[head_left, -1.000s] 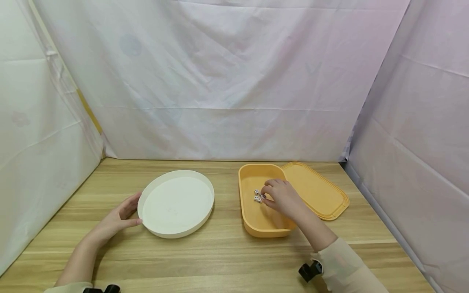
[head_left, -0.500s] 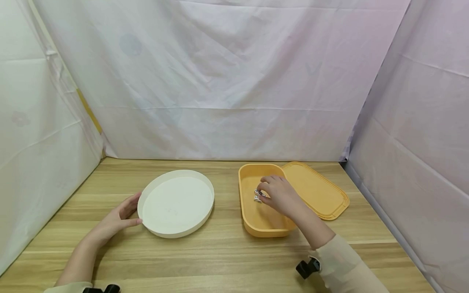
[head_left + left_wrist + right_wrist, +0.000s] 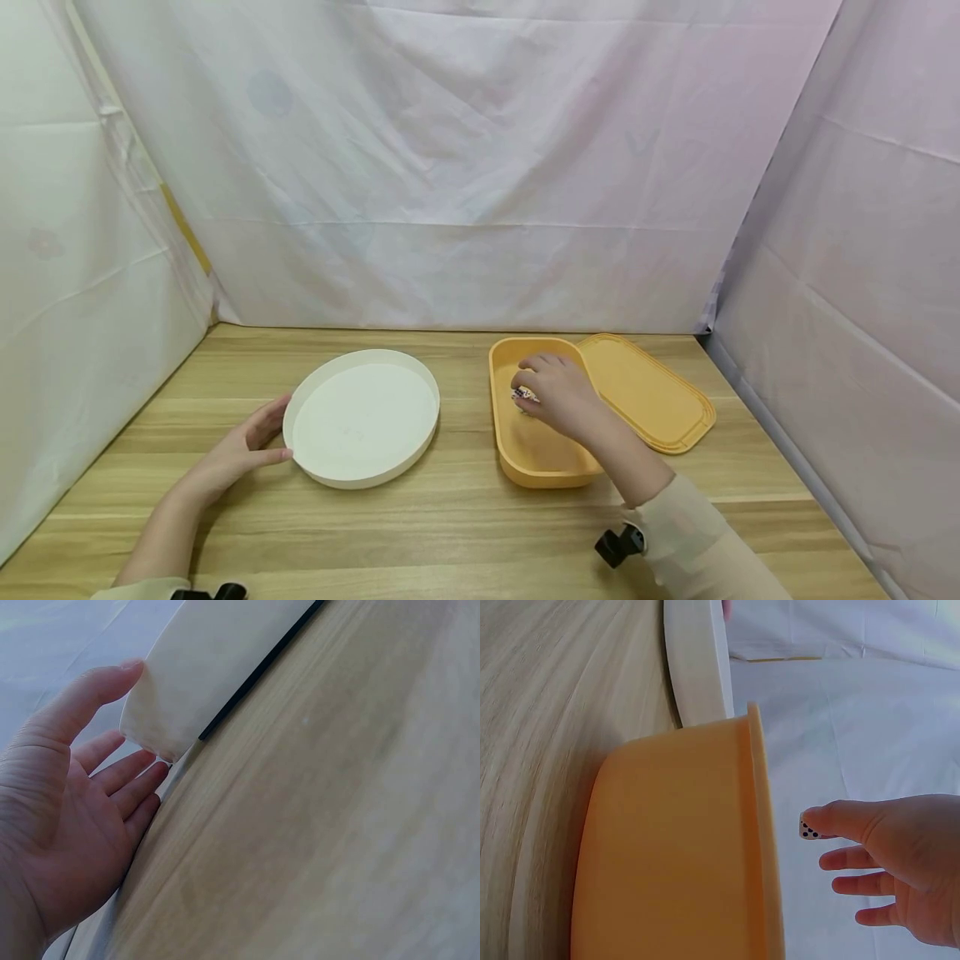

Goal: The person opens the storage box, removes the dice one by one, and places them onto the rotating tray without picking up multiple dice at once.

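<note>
Between my right hand's [image 3: 558, 400] thumb and fingertips is a white die [image 3: 808, 827] with black dots, shown above the box rim in the right wrist view. In the head view that hand is over the yellow-orange box [image 3: 546, 479], and its fingers partly hide the other dice inside. On the left, a round white tray [image 3: 360, 417] lies on the table. My left hand [image 3: 228, 458] is at its left edge, thumb in front and fingers behind. The left wrist view shows those fingers [image 3: 135, 780] loosely extended at the tray's side wall.
A flat yellow-orange lid [image 3: 660, 400] lies right of the box, partly behind it. The wooden table [image 3: 420, 533] is enclosed by pale cloth at the back [image 3: 465, 167] and both sides. Black wrist cameras sit on both sleeves.
My right hand has reached in among the dice, then shifted left and up with a die pinched in its fingers. The left hand, tray, box and lid stay in place.
</note>
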Action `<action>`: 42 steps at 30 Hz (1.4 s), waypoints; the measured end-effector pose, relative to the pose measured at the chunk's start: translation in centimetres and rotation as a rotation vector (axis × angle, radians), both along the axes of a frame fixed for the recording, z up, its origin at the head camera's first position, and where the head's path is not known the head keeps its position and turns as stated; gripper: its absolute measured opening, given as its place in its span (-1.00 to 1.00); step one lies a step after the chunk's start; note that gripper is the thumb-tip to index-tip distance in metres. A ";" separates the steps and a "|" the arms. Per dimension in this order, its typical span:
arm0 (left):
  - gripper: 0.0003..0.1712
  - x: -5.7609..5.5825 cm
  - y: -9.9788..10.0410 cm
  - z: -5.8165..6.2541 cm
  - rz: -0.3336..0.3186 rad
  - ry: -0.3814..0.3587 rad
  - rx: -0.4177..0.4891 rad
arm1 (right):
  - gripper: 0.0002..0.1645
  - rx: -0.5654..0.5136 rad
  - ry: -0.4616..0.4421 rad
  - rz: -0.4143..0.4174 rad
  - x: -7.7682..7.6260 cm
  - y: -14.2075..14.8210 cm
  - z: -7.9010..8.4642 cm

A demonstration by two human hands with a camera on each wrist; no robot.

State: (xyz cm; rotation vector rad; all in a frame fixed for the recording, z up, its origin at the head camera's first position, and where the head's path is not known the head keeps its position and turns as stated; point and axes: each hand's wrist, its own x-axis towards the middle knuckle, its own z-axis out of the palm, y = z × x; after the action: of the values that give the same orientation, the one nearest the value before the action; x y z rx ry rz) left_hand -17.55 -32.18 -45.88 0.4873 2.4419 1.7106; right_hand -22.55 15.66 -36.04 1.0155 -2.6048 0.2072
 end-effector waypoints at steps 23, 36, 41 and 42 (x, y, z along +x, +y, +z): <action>-0.04 -0.1 0.0 -0.1 0.004 0.005 0.007 | -0.93 0.079 0.022 0.049 0.5 -3.6 0.6; -0.05 0.0 0.2 -0.1 0.000 0.022 0.022 | -0.93 0.083 -0.026 0.062 0.8 -5.6 0.7; -0.06 0.0 0.2 0.0 -0.001 0.022 0.026 | -0.95 0.097 -0.020 0.067 0.8 -6.4 0.6; -0.05 0.1 0.2 0.0 -0.003 0.022 0.026 | -0.95 0.099 -0.015 0.070 0.8 -6.5 0.5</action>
State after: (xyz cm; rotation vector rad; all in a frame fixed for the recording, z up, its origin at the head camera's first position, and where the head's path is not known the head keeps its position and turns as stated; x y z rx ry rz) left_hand -17.49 -31.94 -45.84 0.5148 2.4352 1.7472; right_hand -21.74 9.13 -35.53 1.1442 -2.6177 0.1041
